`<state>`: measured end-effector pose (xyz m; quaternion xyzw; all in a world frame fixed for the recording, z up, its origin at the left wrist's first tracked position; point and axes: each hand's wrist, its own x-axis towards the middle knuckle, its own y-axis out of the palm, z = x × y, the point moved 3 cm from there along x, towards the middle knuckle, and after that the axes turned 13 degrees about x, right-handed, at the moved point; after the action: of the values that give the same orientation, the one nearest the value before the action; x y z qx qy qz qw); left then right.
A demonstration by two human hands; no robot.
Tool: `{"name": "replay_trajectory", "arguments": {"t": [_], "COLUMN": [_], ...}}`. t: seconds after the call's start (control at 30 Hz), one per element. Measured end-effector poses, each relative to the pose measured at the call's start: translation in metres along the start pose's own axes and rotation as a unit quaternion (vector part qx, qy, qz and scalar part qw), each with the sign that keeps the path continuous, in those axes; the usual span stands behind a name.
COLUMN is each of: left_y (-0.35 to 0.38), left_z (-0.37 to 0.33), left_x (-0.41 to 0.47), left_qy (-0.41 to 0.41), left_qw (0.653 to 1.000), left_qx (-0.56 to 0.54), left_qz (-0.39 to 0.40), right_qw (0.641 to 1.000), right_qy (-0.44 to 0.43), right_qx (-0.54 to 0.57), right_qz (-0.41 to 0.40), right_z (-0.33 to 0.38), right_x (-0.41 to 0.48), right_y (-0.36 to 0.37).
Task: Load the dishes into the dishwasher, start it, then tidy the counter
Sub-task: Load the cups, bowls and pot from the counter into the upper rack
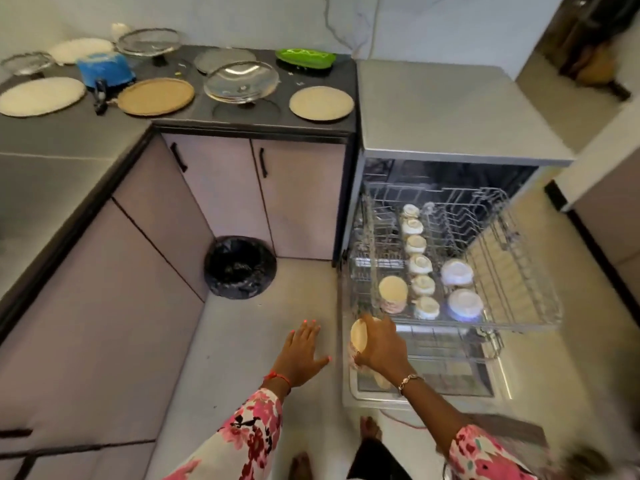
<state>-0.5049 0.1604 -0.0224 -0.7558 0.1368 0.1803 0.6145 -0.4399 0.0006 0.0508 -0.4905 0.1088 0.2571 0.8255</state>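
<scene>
1. Small cup (420, 264), upturned: six, in one column in the rack at 3 o'clock.
2. White bowl (457, 271), upturned: two, just to the 3 o'clock side of the cups.
3. Tumbler (393, 292), beige base: two, one racked and one in hand.
4. Wire rack (530, 271): two, upper and lower.
5. Flat round plate (321, 102): four, on the counter at 11 o'clock.
6. Metal-rimmed lid or sieve (241, 81): three.
7. Grey disc (224, 60): one.
8. Green tray (304, 58): one, at 12 o'clock.
9. Blue object (105, 69): one.
10. Lined bin (240, 266): one.
11. Cabinet handle (264, 162): two.
12. Hands: two, left hand (301, 351) and right hand (381, 351), at 6 o'clock.
</scene>
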Motion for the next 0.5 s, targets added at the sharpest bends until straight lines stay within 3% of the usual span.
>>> {"name": "replay_trajectory", "arguments": {"t": [0.23,0.5], "left_y": [-0.016,-0.040], "left_z": [-0.072,-0.123], "left_x": [0.059,0.152], "left_qy": [0.033,-0.016], "left_qw": [0.999,0.999], "left_qx": [-0.002,-0.020], "left_qz": [-0.003,-0.046], "right_qw": [1.000,0.999], "right_qy": [0.009,-0.025], "right_qx": [-0.018,-0.014], "right_qz": [0.000,0.022], "right_z": [-0.073,-0.128], "right_x": [0.021,0.112], "right_y": [-0.056,-0.125]}}
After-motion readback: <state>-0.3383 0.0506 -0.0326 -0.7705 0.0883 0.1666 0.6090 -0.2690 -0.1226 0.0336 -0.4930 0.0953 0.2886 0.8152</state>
